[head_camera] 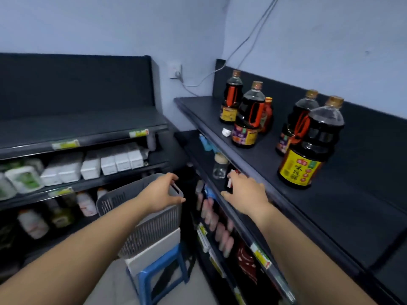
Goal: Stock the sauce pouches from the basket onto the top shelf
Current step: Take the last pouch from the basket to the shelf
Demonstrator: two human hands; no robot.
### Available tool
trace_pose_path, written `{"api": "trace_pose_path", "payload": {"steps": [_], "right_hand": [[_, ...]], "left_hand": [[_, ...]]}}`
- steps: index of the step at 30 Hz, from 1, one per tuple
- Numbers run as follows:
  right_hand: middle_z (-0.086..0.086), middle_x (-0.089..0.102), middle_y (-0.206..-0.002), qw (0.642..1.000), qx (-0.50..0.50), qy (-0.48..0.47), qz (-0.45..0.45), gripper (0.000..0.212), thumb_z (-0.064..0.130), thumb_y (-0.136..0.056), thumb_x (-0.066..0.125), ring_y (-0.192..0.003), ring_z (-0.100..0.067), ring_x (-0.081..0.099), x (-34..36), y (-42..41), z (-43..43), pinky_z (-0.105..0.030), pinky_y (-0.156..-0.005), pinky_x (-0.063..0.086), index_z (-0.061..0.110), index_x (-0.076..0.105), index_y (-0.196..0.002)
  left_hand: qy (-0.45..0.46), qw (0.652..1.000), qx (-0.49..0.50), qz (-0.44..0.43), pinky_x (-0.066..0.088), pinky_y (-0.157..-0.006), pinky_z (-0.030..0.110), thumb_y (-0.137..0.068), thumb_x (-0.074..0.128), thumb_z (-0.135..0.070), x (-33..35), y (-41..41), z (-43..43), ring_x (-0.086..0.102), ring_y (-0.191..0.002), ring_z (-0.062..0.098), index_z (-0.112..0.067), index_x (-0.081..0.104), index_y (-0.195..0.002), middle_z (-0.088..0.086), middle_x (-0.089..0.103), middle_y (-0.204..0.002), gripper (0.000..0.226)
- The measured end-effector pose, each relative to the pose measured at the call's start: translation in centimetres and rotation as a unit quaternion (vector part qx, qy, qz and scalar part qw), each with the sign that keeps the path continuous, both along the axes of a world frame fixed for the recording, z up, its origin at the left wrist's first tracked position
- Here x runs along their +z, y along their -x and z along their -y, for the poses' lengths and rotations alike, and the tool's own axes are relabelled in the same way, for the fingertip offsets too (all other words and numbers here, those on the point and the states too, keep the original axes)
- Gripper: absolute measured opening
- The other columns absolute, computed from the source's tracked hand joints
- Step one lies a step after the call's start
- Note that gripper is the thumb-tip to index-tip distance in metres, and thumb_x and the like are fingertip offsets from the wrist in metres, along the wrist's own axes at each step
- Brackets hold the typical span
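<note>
Head view: soy bottles [308,146] crowd the dark top shelf [330,208], right. The left hand [161,192] curls on the basket [149,230] rim; the right hand [246,194] grips a dark pouch [229,183].

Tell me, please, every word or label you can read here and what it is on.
"味极鲜": yellow label of the nearest bottle.
The other bottles: labels too blurred to read.
The shelf tags: too blurred.
The pouch in the right hand: unreadable.
</note>
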State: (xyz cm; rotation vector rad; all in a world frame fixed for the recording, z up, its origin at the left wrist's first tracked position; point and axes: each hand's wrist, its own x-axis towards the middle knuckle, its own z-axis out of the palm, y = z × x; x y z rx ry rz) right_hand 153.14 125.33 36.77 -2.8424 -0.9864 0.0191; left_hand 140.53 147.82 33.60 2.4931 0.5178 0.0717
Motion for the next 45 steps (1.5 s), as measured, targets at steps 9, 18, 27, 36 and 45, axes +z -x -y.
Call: {"api": "trace_pose_path", "payload": {"steps": [9, 18, 27, 36, 45], "right_hand": [[-0.003, 0.053, -0.134, 0.982, 0.19, 0.012, -0.019, 0.053, 0.052, -0.093, 0.053, -0.122, -0.032, 0.05, -1.8, -5.4, -14.8, -0.051, -0.096, 0.041, 0.027, 0.039, -0.136], [-0.002, 0.053, -0.136, 0.953, 0.288, 0.051, -0.075, 0.053, 0.053, -0.093, 0.052, -0.122, -0.032, 0.05, -6.3, -5.5, -25.0, -0.05, -0.095, 0.04, 0.026, 0.039, -0.137], [-0.002, 0.058, -0.13, 0.94, 0.299, 0.115, -0.114, 0.051, 0.05, -0.095, 0.05, -0.121, -0.028, 0.054, -12.4, -4.8, -33.6, -0.045, -0.095, 0.044, 0.025, 0.039, -0.137], [-0.004, 0.053, -0.141, 0.906, 0.293, 0.195, -0.236, 0.053, 0.044, -0.096, 0.054, -0.124, -0.026, 0.053, -21.8, -5.6, -40.1, -0.04, -0.1, 0.047, 0.023, 0.041, -0.143], [-0.007, 0.06, -0.121, 0.835, 0.356, 0.291, -0.301, 0.04, 0.026, -0.098, 0.056, -0.098, -0.021, 0.059, -34.3, -5.5, -43.9, -0.032, -0.072, 0.043, 0.018, 0.045, -0.136]], "left_hand": [[0.003, 0.98, 0.199, -0.02, 0.044, -0.097, 0.03, -0.075, 0.078, -0.05, -1.6, 1.7, -7.9, 0.053, -0.124, 0.022, -0.017, 0.041, -0.139, 0.006, 0.052, -0.139, 0.081], [0.069, 0.947, 0.311, -0.026, 0.044, -0.091, 0.027, -0.075, 0.081, -0.044, -5.9, 4.7, -13.7, 0.057, -0.111, 0.016, -0.015, 0.048, -0.13, 0.005, 0.06, -0.13, 0.071], [0.162, 0.935, 0.309, -0.071, 0.043, -0.085, 0.024, -0.078, 0.078, -0.039, -13.2, 3.6, -21.2, 0.06, -0.106, 0.018, -0.012, 0.047, -0.131, 0.005, 0.061, -0.129, 0.066], [0.247, 0.902, 0.325, -0.143, 0.042, -0.087, 0.024, -0.083, 0.073, -0.028, -21.3, 1.3, -26.6, 0.059, -0.116, 0.027, -0.008, 0.041, -0.139, 0.012, 0.058, -0.134, 0.067], [0.294, 0.843, 0.392, -0.223, 0.044, -0.101, 0.038, -0.089, 0.064, -0.028, -31.7, -1.8, -26.6, 0.053, -0.124, 0.037, -0.01, 0.029, -0.145, 0.021, 0.045, -0.14, 0.068]]}}
